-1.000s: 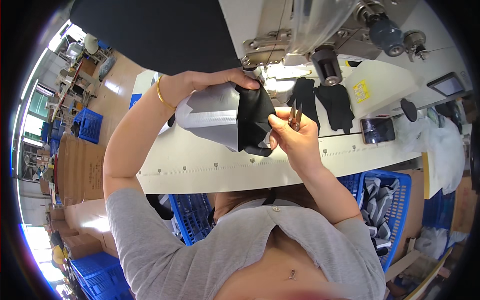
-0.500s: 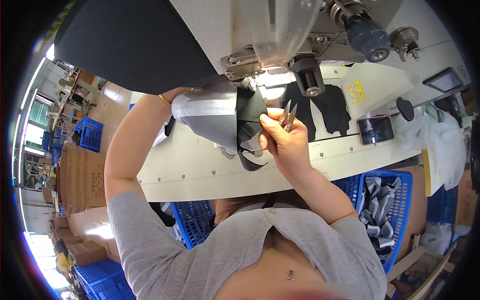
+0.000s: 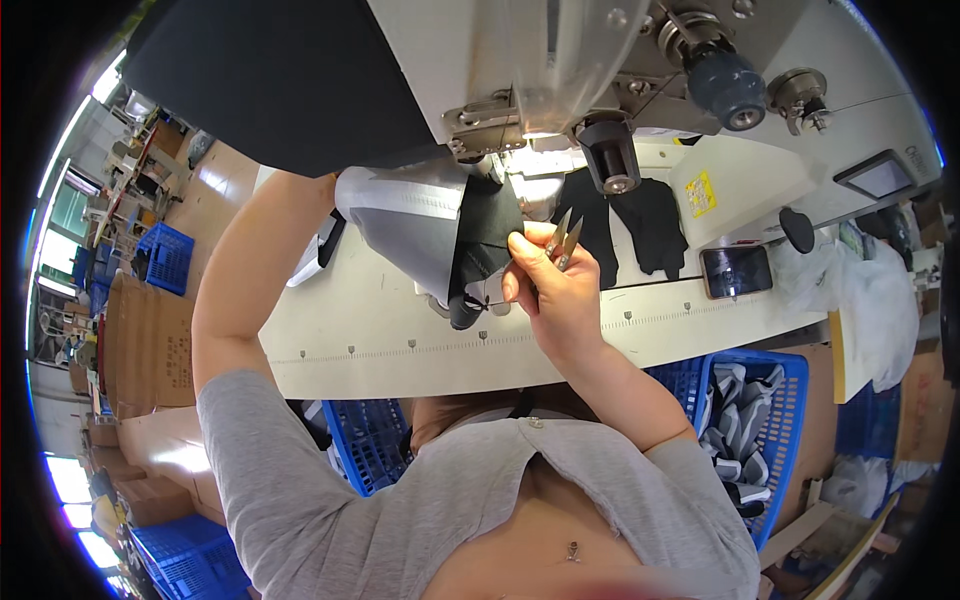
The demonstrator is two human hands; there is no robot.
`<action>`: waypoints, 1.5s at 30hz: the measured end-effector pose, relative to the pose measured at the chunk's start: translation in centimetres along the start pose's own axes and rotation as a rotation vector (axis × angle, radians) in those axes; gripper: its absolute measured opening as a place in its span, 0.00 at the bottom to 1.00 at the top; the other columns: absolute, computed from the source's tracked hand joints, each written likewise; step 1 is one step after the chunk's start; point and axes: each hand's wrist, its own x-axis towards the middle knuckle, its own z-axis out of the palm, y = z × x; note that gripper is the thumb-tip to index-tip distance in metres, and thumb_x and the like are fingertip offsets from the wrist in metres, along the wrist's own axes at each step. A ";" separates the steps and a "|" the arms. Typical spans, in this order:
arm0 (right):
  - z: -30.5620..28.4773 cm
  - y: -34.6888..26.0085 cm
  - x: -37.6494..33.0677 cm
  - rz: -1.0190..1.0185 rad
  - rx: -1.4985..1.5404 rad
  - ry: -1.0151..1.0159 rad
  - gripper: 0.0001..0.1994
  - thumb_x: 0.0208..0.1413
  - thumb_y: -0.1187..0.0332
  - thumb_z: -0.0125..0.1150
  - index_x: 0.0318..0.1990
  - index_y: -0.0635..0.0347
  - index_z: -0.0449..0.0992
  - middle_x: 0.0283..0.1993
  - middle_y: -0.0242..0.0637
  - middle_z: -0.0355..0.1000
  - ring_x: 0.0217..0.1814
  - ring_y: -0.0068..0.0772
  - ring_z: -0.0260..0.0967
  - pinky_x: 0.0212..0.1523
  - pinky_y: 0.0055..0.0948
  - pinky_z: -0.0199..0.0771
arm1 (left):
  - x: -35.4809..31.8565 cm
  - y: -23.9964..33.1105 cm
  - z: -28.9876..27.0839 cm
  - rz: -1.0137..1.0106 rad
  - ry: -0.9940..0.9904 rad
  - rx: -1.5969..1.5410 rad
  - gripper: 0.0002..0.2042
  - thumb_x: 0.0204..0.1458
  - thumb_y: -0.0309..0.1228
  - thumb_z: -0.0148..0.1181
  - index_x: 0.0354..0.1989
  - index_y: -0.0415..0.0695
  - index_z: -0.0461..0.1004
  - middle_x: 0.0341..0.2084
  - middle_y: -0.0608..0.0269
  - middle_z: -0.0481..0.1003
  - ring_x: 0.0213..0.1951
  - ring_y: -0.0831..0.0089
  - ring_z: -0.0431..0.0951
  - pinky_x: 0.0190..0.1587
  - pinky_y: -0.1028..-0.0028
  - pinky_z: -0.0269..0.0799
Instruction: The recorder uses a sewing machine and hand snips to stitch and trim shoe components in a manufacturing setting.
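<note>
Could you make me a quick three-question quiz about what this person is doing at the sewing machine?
1. True or false: the right hand holds small metal snips.
2. What colour is the crate of fabric pieces at the person's right? A red, B blue, C green.
3. Which hand is hidden behind the grey and black fabric piece?

Key: 1 true; 2 B; 3 the left hand.

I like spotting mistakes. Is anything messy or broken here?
Nothing stands out. The right hand holds small snips against the black and grey fabric under the sewing machine; nothing spilled or torn.
</note>
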 end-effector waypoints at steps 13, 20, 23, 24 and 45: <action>0.3 0.3 0.6 -0.107 -0.108 0.032 0.08 0.62 0.71 0.56 0.45 0.64 0.74 0.20 0.33 0.70 0.17 0.16 0.65 0.15 0.14 0.49 | 0.6 -5.0 -1.9 0.152 0.325 0.119 0.11 0.46 0.31 0.67 0.37 0.41 0.79 0.29 0.60 0.79 0.30 0.71 0.75 0.36 0.73 0.70; 0.5 -0.8 0.0 -0.083 -0.191 0.027 0.07 0.61 0.71 0.57 0.44 0.63 0.75 0.21 0.31 0.74 0.22 0.13 0.69 0.22 0.15 0.59 | -6.8 -3.2 -6.5 0.279 0.504 0.199 0.10 0.47 0.30 0.66 0.37 0.40 0.78 0.30 0.58 0.79 0.30 0.70 0.76 0.36 0.72 0.70; 0.5 -0.7 -0.3 -0.032 -0.152 0.018 0.08 0.61 0.70 0.57 0.44 0.63 0.75 0.21 0.31 0.74 0.22 0.13 0.68 0.22 0.14 0.58 | -11.2 2.2 -1.9 0.652 -0.100 0.123 0.14 0.48 0.25 0.62 0.44 0.34 0.75 0.44 0.51 0.76 0.48 0.52 0.76 0.50 0.62 0.72; 0.6 -0.8 -0.3 -0.042 -0.148 0.012 0.08 0.62 0.71 0.57 0.44 0.64 0.75 0.23 0.32 0.75 0.23 0.14 0.69 0.22 0.15 0.60 | -11.5 3.0 -0.3 0.600 -0.127 0.017 0.18 0.48 0.28 0.62 0.47 0.32 0.74 0.46 0.48 0.75 0.50 0.52 0.75 0.55 0.59 0.70; 1.7 -0.5 0.3 -0.066 -0.014 0.014 0.08 0.62 0.72 0.54 0.45 0.65 0.76 0.29 0.32 0.76 0.22 0.13 0.66 0.24 0.15 0.64 | -10.6 0.8 2.6 0.631 -0.012 0.098 0.12 0.45 0.21 0.61 0.40 0.32 0.77 0.42 0.52 0.78 0.46 0.57 0.78 0.49 0.62 0.75</action>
